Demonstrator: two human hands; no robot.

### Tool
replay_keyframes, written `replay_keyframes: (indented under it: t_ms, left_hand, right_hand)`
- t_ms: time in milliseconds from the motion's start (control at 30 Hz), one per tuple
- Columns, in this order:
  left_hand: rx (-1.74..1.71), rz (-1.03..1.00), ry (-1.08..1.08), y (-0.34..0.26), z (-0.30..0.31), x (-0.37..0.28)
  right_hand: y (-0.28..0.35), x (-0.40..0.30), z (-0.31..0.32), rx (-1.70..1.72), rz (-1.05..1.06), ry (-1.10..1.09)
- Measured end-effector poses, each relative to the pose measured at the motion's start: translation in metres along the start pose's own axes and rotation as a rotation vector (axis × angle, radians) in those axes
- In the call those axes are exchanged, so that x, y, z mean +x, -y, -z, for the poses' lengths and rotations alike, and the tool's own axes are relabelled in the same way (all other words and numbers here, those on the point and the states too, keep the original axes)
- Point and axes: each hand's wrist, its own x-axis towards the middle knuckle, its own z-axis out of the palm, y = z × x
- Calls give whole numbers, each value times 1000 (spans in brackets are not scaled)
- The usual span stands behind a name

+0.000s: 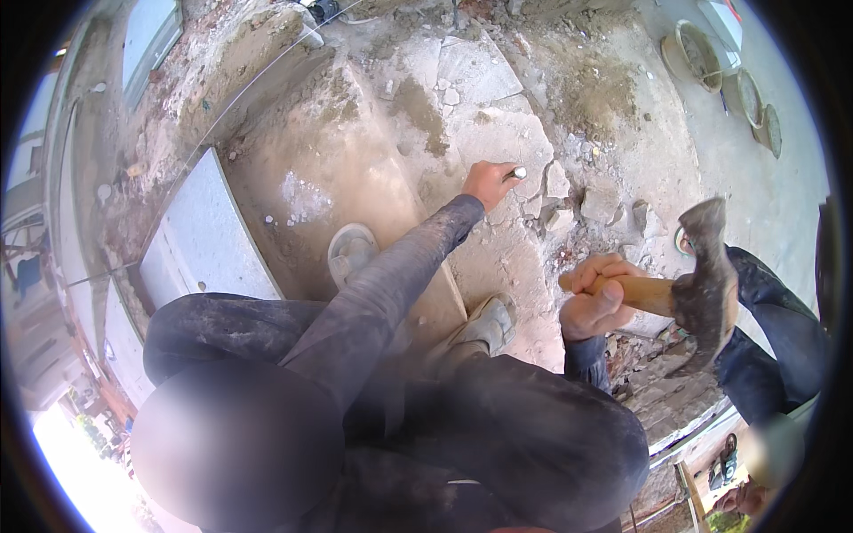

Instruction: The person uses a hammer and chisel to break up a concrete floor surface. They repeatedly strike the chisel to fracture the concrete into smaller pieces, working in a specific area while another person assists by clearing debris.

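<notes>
My left hand (492,184) is closed around a metal chisel (519,172), whose pale round end shows above the fist. It is over a cracked concrete slab (503,143), near the slab's broken edge; the chisel's tip is hidden beneath the hand. Nearer my body on the right, my right hand (600,296) grips the wooden handle of a hammer (656,295). Its heavy, worn metal head is raised to the right and looks wide and wedge-shaped at both ends. Loose concrete chunks (601,203) lie between the two hands.
Another person's dark-trousered legs (766,320) are close behind the hammer head. Several mortar tubs (700,56) stand at the upper right. A pale stone slab (206,240) lies to my left, with a taut string (266,70) beyond it. My shoes (493,323) rest on uneven, dusty ground.
</notes>
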Motion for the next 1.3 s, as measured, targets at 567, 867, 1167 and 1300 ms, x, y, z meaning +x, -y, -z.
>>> replay_keyframes:
  t_ms: [567, 867, 1167, 1300]
  left_hand:
    - [117, 53, 67, -2, -1, -2]
    - [-348, 269, -23, 3, 28, 36]
    - [-318, 330, -2, 8, 52, 58]
    - [-246, 274, 7, 1, 44, 43]
  right_hand:
    - [-57, -4, -1, -1165, -370, 452]
    - [-54, -26, 7, -521, -566, 72]
    - [-66, -27, 16, -410, -724, 0]
    - [-65, -18, 13, -452, -650, 2]
